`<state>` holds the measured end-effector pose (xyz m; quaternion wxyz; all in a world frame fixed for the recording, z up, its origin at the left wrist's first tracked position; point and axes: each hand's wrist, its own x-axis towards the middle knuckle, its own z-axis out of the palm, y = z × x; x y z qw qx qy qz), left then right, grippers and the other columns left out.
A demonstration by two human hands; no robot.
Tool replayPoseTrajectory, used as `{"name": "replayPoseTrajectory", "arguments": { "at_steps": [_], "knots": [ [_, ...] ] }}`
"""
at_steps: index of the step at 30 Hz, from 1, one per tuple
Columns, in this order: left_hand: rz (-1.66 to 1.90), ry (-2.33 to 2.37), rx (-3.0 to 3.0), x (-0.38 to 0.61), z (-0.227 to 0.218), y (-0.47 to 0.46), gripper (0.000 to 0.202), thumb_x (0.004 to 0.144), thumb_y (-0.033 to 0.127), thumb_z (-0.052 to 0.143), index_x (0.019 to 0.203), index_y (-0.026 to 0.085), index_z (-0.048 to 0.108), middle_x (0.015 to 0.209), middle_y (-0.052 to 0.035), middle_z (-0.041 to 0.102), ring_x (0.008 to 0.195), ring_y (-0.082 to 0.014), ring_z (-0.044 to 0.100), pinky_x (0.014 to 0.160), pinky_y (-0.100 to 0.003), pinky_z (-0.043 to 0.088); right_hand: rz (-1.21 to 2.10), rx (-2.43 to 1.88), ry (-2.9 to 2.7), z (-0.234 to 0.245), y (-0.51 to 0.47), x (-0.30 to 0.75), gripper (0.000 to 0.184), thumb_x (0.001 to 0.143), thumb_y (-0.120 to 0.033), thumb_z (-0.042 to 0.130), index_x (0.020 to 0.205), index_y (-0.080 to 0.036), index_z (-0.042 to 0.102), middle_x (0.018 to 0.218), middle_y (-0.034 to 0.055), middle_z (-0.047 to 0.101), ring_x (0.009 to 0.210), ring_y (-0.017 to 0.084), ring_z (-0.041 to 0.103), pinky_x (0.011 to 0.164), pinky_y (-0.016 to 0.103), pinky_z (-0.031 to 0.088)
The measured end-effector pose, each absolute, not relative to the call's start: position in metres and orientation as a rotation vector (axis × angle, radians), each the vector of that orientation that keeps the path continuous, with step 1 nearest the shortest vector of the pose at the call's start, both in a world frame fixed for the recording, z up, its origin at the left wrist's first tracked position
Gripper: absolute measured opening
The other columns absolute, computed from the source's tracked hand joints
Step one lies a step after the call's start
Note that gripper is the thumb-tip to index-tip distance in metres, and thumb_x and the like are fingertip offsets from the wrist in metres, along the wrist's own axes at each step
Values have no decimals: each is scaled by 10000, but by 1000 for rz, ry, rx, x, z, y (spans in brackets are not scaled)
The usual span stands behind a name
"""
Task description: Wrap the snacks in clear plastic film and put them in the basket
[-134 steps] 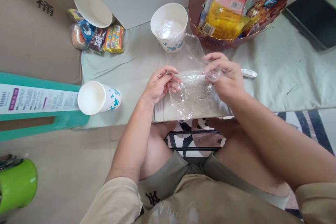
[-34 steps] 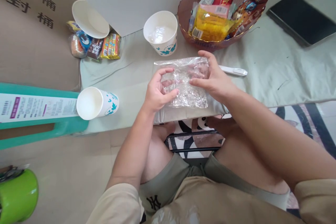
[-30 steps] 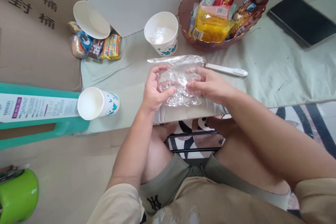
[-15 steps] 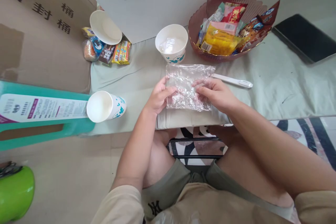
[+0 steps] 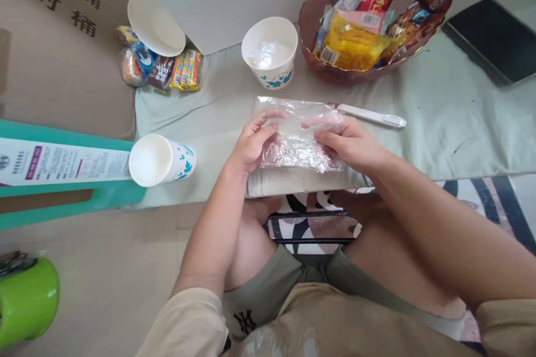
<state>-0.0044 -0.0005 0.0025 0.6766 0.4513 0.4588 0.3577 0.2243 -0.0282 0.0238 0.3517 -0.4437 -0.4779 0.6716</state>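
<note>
A crinkled clear plastic bag (image 5: 295, 122) lies on the pale green cloth of the low table (image 5: 439, 117), right at its near edge. My left hand (image 5: 251, 145) grips the bag's left side, fingers curled on it. My right hand (image 5: 349, 142) pinches the bag's right side, with some fingers showing through the film. Just behind the bag stands a white paper tub with teal leaves (image 5: 271, 51), holding clear plastic inside.
A white pen-like stick (image 5: 371, 117) lies right of the bag. A reddish basket of snack packets (image 5: 368, 28) stands behind it; a dark tablet (image 5: 489, 39) lies far right. Stacked paper cups (image 5: 159, 159) lie on a teal stool, more snacks (image 5: 167, 67) and a tub rest by a cardboard box.
The bag, spread wide and lifted 4.5 s ago, has been folded into a smaller flat packet on the table. Both hands have stayed on it, pressing and shifting grip.
</note>
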Motion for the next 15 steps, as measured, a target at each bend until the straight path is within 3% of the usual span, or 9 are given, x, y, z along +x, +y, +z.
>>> {"name": "replayPoseTrajectory", "arguments": {
  "at_steps": [4, 10, 13, 15],
  "knots": [
    [871, 1011, 969, -4, 6, -2, 322, 694, 468, 834, 829, 248, 643, 505, 61, 545, 416, -114, 519, 383, -236, 390, 1679, -1079, -1092, 26, -30, 224, 322, 764, -468, 790, 950, -253, 640, 544, -77, 531, 432, 92, 414, 418, 247, 295],
    [954, 968, 933, -4, 12, 2, 272, 631, 401, 853, 747, 238, 670, 566, 48, 555, 472, -92, 504, 448, -231, 445, 1698, -1018, -1096, 27, -31, 224, 222, 761, -414, 759, 774, -234, 629, 597, -44, 532, 462, 92, 439, 451, 257, 323],
    [957, 1000, 980, -5, 10, 5, 351, 726, 567, 762, 689, 226, 690, 619, -1, 596, 525, -121, 544, 479, -263, 472, 1680, -1062, -1145, 22, -30, 227, 141, 805, -372, 677, 796, -232, 676, 605, -25, 549, 496, 116, 473, 472, 270, 357],
    [949, 1039, 1066, -6, 9, 6, 503, 806, 673, 655, 614, 209, 682, 678, -44, 632, 590, -138, 583, 534, -283, 497, 1695, -1076, -1197, 18, -29, 229, 200, 847, -401, 619, 815, -225, 709, 624, 3, 585, 527, 140, 510, 490, 287, 387]
  ]
}}
